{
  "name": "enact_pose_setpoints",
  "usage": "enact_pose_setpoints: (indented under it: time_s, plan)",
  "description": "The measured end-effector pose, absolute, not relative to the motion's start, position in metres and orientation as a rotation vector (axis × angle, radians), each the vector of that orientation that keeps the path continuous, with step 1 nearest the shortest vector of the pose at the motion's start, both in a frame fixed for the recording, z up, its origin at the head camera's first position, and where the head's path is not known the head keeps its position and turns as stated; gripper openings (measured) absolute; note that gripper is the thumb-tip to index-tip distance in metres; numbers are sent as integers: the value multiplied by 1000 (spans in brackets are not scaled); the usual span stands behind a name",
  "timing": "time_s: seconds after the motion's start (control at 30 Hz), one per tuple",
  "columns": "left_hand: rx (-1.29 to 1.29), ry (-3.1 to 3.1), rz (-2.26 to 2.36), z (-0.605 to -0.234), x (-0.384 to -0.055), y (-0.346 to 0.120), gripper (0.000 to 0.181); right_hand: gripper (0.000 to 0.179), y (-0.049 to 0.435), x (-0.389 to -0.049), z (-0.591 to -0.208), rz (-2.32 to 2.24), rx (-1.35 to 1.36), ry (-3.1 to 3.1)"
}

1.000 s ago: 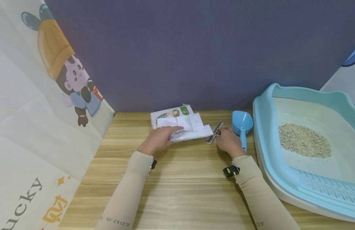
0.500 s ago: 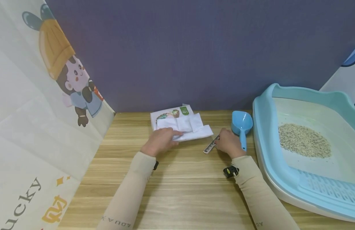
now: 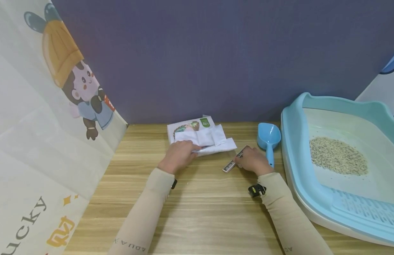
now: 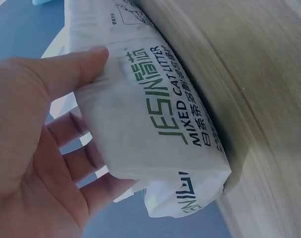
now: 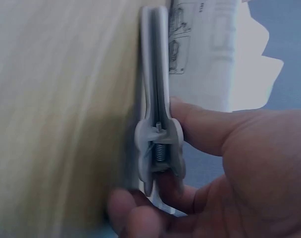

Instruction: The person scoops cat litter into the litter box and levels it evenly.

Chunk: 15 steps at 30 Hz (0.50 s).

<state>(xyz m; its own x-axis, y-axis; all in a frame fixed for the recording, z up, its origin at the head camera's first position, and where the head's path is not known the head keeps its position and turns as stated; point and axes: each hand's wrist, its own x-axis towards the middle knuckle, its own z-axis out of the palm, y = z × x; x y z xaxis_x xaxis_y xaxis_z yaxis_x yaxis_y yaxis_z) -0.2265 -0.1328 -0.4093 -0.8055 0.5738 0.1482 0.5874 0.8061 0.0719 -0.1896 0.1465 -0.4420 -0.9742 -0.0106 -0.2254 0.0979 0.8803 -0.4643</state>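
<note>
My left hand (image 3: 179, 155) grips the white cat litter bag (image 3: 217, 148), whose top is folded over. In the left wrist view the thumb (image 4: 93, 64) lies on the printed face, and the fingers curl round behind the bag's edge. A bag clip (image 3: 230, 165) with a piano-key pattern is pinched in my right hand (image 3: 253, 161), close to the right of the bag. The right wrist view shows the clip's spring (image 5: 160, 151) between its two halves, which lie together. Its long end points alongside the bag there.
A blue scoop (image 3: 269, 135) lies just beyond my right hand. Farther right stands a blue and white litter box (image 3: 297, 152) with a patch of litter (image 3: 337, 156) in it. A dark blue partition (image 3: 216, 60) rises behind the wooden table (image 3: 203, 212).
My right hand has shifted and turned the bag clip, bringing it slightly nearer to me and to the left. The left hand stays at the bag, with only a small shift.
</note>
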Motion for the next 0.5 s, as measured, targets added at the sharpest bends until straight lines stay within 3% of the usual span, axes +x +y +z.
enact_pose_setpoints:
  time_s: [0.1, 0.23, 0.4, 0.5]
  plan:
    - [-901, -2870, -141, -408, -225, -130, 28, 37, 146, -190, -440, -799, 48, 2775]
    - [-883, -2853, -114, -409, -224, -125, 27, 48, 145, -190, -438, -839, 38, 2734]
    - [-883, -2790, -73, -411, -224, -117, 26, 34, 145, -192, -435, -805, 40, 2761]
    - [-872, -2756, -55, -413, -223, -113, 26, 40, 146, -192, -435, -779, 9, 2746]
